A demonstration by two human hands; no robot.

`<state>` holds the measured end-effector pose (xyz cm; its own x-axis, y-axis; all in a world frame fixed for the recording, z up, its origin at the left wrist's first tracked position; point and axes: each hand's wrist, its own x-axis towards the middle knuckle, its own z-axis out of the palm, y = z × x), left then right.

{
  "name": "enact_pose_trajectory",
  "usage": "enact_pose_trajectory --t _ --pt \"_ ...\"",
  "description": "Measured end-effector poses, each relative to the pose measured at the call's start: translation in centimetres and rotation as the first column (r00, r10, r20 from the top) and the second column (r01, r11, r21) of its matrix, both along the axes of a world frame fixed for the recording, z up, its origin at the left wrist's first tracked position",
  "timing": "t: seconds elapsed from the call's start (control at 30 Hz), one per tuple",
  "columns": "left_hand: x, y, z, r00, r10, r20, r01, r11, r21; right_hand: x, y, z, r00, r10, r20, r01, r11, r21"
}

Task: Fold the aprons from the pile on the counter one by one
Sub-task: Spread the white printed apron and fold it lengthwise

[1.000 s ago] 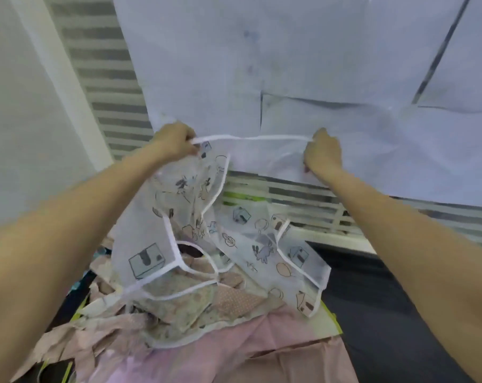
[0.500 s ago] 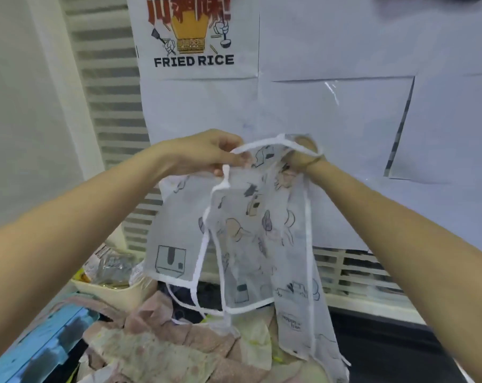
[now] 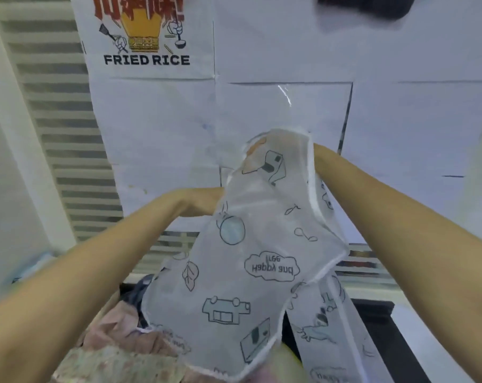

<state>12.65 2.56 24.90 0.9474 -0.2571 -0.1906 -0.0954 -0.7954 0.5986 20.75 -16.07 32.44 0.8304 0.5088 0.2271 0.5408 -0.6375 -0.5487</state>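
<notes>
I hold a sheer white apron point(image 3: 234, 272) with cartoon prints and white trim up in the air above the pile. My right hand point(image 3: 318, 157) is raised at its top edge; the fingers show faintly through the cloth and grip it there. My left hand point(image 3: 203, 200) reaches in behind the apron's left edge, and its fingers are hidden by the fabric. The apron hangs down with its lower hem over the pile of pink and floral aprons point(image 3: 118, 344) at the bottom left.
The dark counter point(image 3: 378, 313) runs along the bottom right. Behind it is a wall covered in white paper sheets with a "FRIED RICE" poster point(image 3: 145, 37). Louvred slats point(image 3: 62, 134) are at the left, and a blurred blue object point(image 3: 38, 261) sits at the left edge.
The apron was lifted off the pile and turned. My right hand rose higher with the top edge. My left hand dropped lower and went behind the cloth.
</notes>
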Motion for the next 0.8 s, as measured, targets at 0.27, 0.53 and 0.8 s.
enact_pose_trajectory --t 0.27,0.53,0.8 --pt "-1.3 -3.0 -2.1 0.976 0.077 -0.203 -0.193 0.739 -0.646 -0.6 -5.5 0.9 0.994 -0.02 -0.108 0.027 0.998 0.062" --pt "-1.9 -8.0 -3.1 0.955 0.298 -0.008 -0.263 0.829 -0.493 -0.6 -7.4 0.4 0.995 0.09 -0.05 -0.083 0.988 0.127" --pt "-5.0 -5.7 -0.3 0.65 0.626 0.431 -0.621 0.764 -0.173 2.4 -12.6 2.1 0.986 0.141 -0.084 -0.144 0.989 -0.029"
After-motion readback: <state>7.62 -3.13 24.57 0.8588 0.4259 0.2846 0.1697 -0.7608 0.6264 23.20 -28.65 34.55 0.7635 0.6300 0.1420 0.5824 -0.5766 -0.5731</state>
